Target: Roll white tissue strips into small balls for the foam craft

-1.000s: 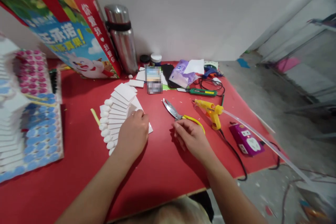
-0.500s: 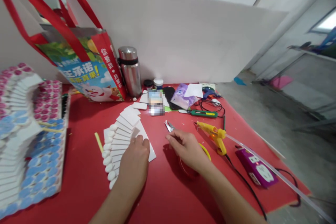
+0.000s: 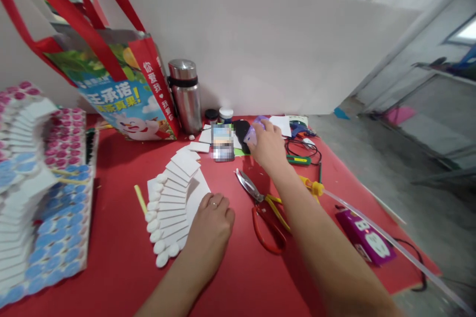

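My left hand [image 3: 213, 220] rests low over the red table with its fingers curled and their tips hidden. It lies beside a fan of white cards [image 3: 174, 203] with round white pads along the left edge. A white sheet [image 3: 203, 183] lies partly under the fan. My right hand [image 3: 268, 146] reaches to the back of the table, fingers bent over a purple packet [image 3: 253, 134] and largely covering it. Nearer me lie scissor-like cutters [image 3: 251, 188] with one red and one yellow handle, blades apart, untouched.
A yellow glue gun [image 3: 316, 188], partly behind my right forearm, holds a long clear stick. A purple box [image 3: 364, 237] stands at right. A steel flask [image 3: 185, 96] and a shopping bag [image 3: 122, 94] stand at the back. Blue and pink rounds [image 3: 59, 218] fill the left side.
My right hand has left the cutters on the table and moved up and forward onto the purple packet. My left hand has shifted right, away from the fan of cards.
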`<state>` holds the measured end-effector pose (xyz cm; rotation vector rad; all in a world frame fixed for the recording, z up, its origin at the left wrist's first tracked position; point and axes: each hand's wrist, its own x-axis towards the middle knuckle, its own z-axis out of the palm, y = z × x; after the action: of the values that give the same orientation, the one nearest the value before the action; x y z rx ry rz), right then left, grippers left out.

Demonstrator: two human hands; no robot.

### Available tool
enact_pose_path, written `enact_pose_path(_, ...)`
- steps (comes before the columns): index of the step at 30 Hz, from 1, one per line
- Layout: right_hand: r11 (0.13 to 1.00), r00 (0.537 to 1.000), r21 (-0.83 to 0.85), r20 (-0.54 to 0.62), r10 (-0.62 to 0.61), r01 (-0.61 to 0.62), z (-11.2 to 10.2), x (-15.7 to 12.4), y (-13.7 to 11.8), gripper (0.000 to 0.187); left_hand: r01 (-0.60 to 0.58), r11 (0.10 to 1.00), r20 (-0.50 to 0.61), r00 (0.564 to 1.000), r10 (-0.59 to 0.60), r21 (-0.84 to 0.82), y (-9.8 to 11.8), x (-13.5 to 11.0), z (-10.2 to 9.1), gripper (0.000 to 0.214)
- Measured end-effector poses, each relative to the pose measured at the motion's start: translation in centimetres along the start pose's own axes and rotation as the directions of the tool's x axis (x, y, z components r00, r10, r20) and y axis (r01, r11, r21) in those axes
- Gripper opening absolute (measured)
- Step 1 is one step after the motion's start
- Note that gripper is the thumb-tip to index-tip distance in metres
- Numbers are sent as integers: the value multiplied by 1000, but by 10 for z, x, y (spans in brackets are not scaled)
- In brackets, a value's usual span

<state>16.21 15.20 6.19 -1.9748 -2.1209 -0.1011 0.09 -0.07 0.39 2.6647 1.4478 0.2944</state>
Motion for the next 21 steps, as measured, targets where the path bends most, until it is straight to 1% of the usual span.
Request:
enact_pose_path(2,993,996,-97,55,73,-67,10,16,-3,46,6,1000,2,1000,-6,14,-2,-1,0,15)
enact_pose_path(3,988,992,-132,85,88,-76,15,22,-4,44,12,1000,11,1000,-12,18,-4,-1,-1,15)
enact_pose_path(6,986,989,-159,129,73,-52,26,34,-7,41,35,999,40,999,-35,18,-6,-2,-3,17)
enact_pose_path(8,987,988,-159,150,41,-17,27,40,-8,41,40,999,49,998,-41,16,-6,-3,-4,18)
enact_pose_path(11,986,983,-161,181,-2,32,18,50,-6,40,39,999,41,998,-39,14,-5,-3,-6,20)
enact_pose_path(14,982,981,-181,193,-14,50,0,63,3,36,41,999,31,999,-41,13,-4,-4,-6,23)
enact_pose_path(18,970,978,-241,205,25,26,-23,79,26,38,45,999,24,999,-45,21,-4,-6,-2,27)
enact_pose_path(21,962,965,-272,246,91,-21,-30,82,35,40,27,1000,-27,999,-27,4,-3,-7,0,27)
